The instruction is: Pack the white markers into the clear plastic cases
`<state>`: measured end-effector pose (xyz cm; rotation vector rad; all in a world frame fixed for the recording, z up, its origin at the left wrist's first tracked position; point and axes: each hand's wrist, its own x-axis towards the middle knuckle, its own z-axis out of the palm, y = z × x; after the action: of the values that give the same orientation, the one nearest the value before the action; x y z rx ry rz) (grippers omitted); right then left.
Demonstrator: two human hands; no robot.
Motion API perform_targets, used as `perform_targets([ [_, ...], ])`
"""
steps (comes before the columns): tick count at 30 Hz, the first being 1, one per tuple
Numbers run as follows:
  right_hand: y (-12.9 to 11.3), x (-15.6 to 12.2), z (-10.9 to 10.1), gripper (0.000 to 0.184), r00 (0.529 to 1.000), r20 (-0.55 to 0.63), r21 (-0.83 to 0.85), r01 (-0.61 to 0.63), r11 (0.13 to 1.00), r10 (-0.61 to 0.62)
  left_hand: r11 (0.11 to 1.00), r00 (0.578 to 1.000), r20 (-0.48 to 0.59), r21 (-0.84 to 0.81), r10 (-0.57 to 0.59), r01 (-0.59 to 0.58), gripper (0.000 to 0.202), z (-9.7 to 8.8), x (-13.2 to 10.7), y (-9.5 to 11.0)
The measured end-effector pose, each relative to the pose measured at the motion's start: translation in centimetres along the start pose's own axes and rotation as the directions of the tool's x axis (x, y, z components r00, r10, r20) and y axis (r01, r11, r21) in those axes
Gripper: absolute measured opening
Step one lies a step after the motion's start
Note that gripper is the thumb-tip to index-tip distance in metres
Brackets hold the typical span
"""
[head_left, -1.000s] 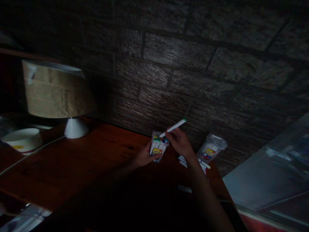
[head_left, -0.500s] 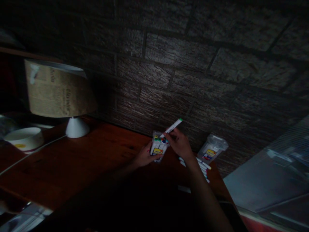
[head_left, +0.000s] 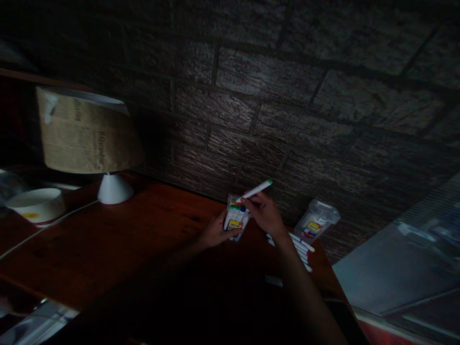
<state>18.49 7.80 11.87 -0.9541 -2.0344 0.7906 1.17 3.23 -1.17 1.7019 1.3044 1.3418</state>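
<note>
My left hand [head_left: 214, 232] is wrapped round a clear plastic marker case [head_left: 235, 224] with a yellow label. Several markers stand in the case, their coloured ends showing at its open top. Between the fingers of my right hand [head_left: 266, 213] is a white marker [head_left: 258, 188] with a green end. It tilts up to the right, its lower end at the rim of the case; whether that end is inside I cannot tell. Beside my right wrist, loose white markers [head_left: 302, 249] lie on the wooden table [head_left: 161, 215].
A second clear case [head_left: 316, 221] stands behind the loose markers near the table's right edge. To the left are a lamp [head_left: 89, 134] with a printed shade, its white cord and a white bowl [head_left: 38, 205]. A dark stone wall [head_left: 230, 115] rises behind the table.
The green-ended marker has tipped slightly lower, and my right hand has shifted a little down and left with it. My left hand and the case have stayed in place.
</note>
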Motion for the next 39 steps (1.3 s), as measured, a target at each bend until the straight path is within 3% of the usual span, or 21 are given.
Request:
perform_targets([
  [3,0.5,0.1,-0.3,0.027,1.0,-0.008,0.025,0.006,1.0,-0.005,1.0,1.0,-0.003,0.016,0.0,0.0,0.063,-0.1,0.0,0.1],
  [9,0.3,0.2,-1.1,0.035,0.989,-0.139,-0.027,0.05,0.998,-0.053,1.0,1.0,0.001,0.019,0.001,-0.001,0.063,0.0,0.0,-0.2],
  [16,0.5,0.2,-0.8,0.023,0.998,-0.058,-0.142,0.005,0.99,-0.013,1.0,1.0,0.008,-0.012,-0.003,0.003,0.066,0.1,0.1,-0.4],
  [26,1.6,0.6,-0.3,0.041,0.998,-0.058,-0.069,0.035,0.997,-0.039,1.0,1.0,0.002,-0.005,-0.009,0.009,0.063,0.0,0.0,0.2],
  [31,1.7,0.5,-0.1,0.068,0.994,-0.08,-0.045,0.066,0.997,-0.07,1.0,1.0,0.006,-0.015,0.024,-0.024,0.062,0.1,0.0,0.0],
  [39,1.0,0.4,-0.4,0.037,0.991,0.049,-0.215,0.131,0.968,-0.123,1.0,1.0,-0.002,0.019,0.018,-0.018,0.063,0.1,0.1,-0.2],
])
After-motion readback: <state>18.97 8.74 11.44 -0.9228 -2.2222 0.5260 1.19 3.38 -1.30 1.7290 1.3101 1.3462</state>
